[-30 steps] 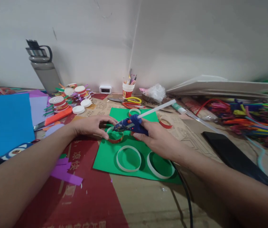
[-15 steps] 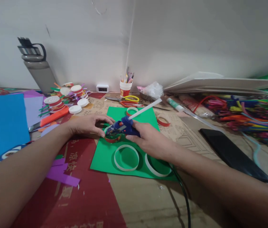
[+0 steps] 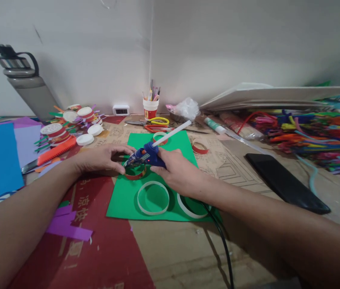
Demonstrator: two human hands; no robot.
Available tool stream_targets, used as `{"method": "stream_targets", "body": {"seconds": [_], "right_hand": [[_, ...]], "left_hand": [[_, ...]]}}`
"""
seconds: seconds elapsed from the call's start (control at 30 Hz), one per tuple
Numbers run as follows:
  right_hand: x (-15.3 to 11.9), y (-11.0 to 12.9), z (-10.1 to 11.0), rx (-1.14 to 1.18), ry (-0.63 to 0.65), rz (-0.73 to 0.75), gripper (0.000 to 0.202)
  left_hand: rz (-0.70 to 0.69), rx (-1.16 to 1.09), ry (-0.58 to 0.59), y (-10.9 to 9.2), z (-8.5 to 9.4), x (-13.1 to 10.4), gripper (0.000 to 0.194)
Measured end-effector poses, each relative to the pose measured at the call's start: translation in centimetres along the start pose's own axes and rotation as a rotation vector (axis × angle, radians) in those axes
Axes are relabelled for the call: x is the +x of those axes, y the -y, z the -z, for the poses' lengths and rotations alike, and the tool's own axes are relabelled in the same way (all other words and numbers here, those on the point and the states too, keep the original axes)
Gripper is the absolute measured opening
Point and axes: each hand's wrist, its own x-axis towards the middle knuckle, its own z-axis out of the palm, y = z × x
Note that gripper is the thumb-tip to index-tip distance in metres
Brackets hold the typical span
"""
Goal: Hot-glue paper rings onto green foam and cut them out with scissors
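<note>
My right hand [image 3: 177, 170] is wrapped round a blue glue gun [image 3: 154, 155] with a long white glue stick [image 3: 172, 133] jutting from its back. The gun's nozzle points left, over a red paper ring [image 3: 136, 176] on a green sheet [image 3: 121, 200]. My left hand [image 3: 106, 158] is at the left side of that ring, thumb and fingers closed on its edge. Two white-edged rings lie nearer on the sheet, one whole [image 3: 153, 212] and one partly under my right wrist [image 3: 188, 213]. Another ring [image 3: 160, 139] sits at the sheet's far edge.
A red ring [image 3: 200, 150] lies right of the sheet. Behind are scissors [image 3: 157, 128], a pencil cup [image 3: 151, 109] and a small clock [image 3: 121, 110]. An orange cutter [image 3: 57, 151] and bottle [image 3: 33, 92] are left; a black phone [image 3: 286, 182] is right. The gun's cord [image 3: 225, 245] runs toward me.
The whole view has shifted, so things sit further left in the picture. Both hands keep nearly the same places at the ring and glue gun.
</note>
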Motion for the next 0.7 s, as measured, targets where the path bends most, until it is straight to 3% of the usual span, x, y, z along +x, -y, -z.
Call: {"method": "stream_targets", "body": {"seconds": [0.4,0.7], "right_hand": [[-0.02,-0.44,0.3,0.049,0.055,-0.013,0.02],[0.2,-0.25,-0.12,0.001,0.0,0.008,0.014]], "left_hand": [[-0.039,-0.084,0.019,0.46,-0.02,0.26,0.054],[0.012,-0.052,-0.017,0.67,-0.07,0.18,0.056]]}}
